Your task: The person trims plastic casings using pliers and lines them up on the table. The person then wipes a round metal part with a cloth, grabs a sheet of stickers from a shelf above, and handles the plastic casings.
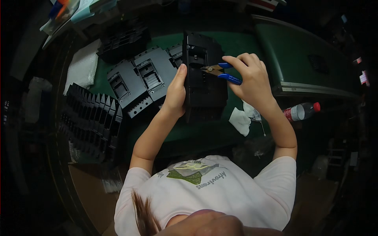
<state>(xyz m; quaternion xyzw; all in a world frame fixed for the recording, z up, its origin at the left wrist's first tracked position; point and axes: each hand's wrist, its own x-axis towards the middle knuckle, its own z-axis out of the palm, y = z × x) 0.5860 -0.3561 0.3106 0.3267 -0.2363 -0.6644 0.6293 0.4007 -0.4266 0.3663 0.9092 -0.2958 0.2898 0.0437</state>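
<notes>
My left hand point(176, 93) grips the left edge of a black plastic housing point(208, 88), its thumb on the near face. The housing is held up and tilted over the green table. In my right hand point(251, 78) is a pair of flush cutters point(226, 72) with blue handles. Their jaws point left and meet the housing beside a square recess; whether they bite on anything is too small to tell. Behind my left arm lie more grey-black housings point(151, 74) with square openings, side by side on the table.
A row of black parts point(92, 122) stands at the left, with more black parts point(122, 41) behind. Bubble wrap point(82, 65) lies at the far left. Right of me are a white cloth point(240, 121), a red-capped bottle point(302, 111) and a green conveyor belt point(295, 51) with a metal edge.
</notes>
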